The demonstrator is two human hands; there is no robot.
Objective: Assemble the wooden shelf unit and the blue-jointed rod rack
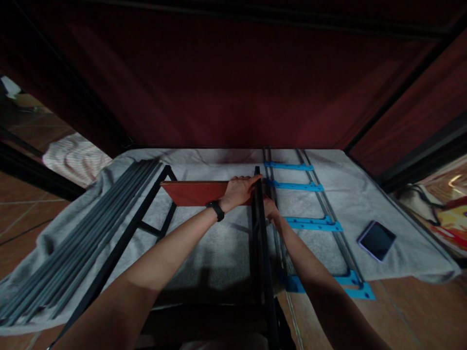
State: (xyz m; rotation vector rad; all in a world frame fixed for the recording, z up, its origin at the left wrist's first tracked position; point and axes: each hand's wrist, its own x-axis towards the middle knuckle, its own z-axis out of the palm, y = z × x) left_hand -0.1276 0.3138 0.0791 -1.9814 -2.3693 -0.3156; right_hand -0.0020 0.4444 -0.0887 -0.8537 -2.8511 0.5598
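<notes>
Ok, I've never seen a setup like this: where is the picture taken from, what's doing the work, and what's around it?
There's no machine here, only a person's two bare hands, seen from a camera worn on the head looking forward and down. The left hand, with a black band at its wrist, lies over a reddish-brown board near its right end. The right hand is beside the right-hand black frame, partly hidden. Another black frame stands at the board's left end. On the grey cloth lie grey rods to the left; blue brackets with rods, then a phone, lie to the right.
</notes>
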